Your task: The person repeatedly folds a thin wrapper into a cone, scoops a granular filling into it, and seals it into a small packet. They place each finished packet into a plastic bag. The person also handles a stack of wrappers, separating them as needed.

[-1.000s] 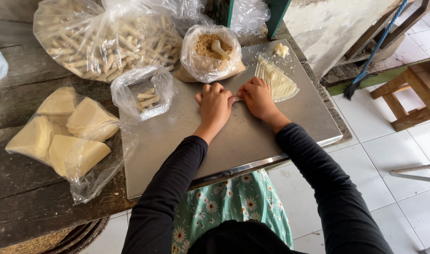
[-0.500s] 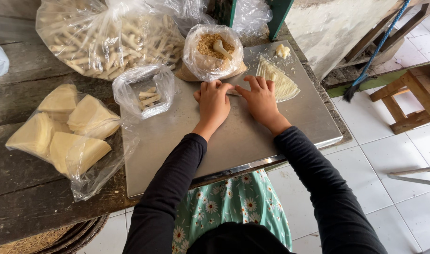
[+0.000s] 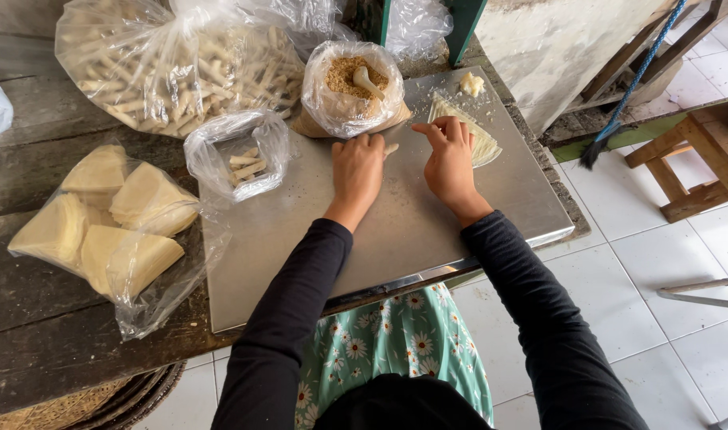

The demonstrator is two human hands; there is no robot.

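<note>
While both hands pressed flat, the left hand (image 3: pixel 358 171) covered a pastry roll (image 3: pixel 390 149); the right hand (image 3: pixel 450 162), fingers spread, lay at three o'clock.

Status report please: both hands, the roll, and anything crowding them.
Left hand flat on the roll. Right hand beside it, fingers on the wrapper stack. Filling bag close ahead on the steel tray.

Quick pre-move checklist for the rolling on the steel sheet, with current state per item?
1. Left hand flat on the small roll: ok.
2. Right hand on the roll: not ok, fingers at the wrapper stack.
3. Steel sheet bare under the hands: ok.
4. Filling bag open, spoon inside: ok.
5. Roll fully sealed: cannot tell, mostly hidden.
</note>
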